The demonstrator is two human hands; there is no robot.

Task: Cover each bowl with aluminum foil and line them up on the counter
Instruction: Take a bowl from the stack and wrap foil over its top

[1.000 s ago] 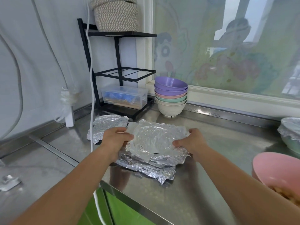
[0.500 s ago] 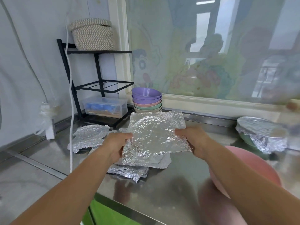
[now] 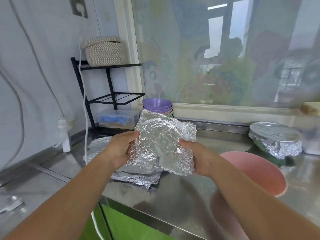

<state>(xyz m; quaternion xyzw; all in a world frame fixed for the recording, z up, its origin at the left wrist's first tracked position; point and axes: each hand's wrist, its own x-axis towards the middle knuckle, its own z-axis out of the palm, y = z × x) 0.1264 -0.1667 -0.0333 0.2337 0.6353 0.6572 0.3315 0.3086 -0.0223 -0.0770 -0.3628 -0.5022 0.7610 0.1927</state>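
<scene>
Head view: foil sheet (image 3: 161,146) between both hands (image 3: 119,149) (image 3: 195,158), seemingly aloft.

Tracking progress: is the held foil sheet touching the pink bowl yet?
Apart. Head view: the left hand and right hand hold the foil sheet up, left of the pink bowl, counter showing between.

Arms outstretched; left hand (image 3: 119,150), right hand (image 3: 199,157) in pinch grip

A woven basket (image 3: 103,51) tops the black rack (image 3: 121,65) — a clear plastic box (image 3: 117,119) beneath, white cable (image 3: 84,101) beside
</scene>
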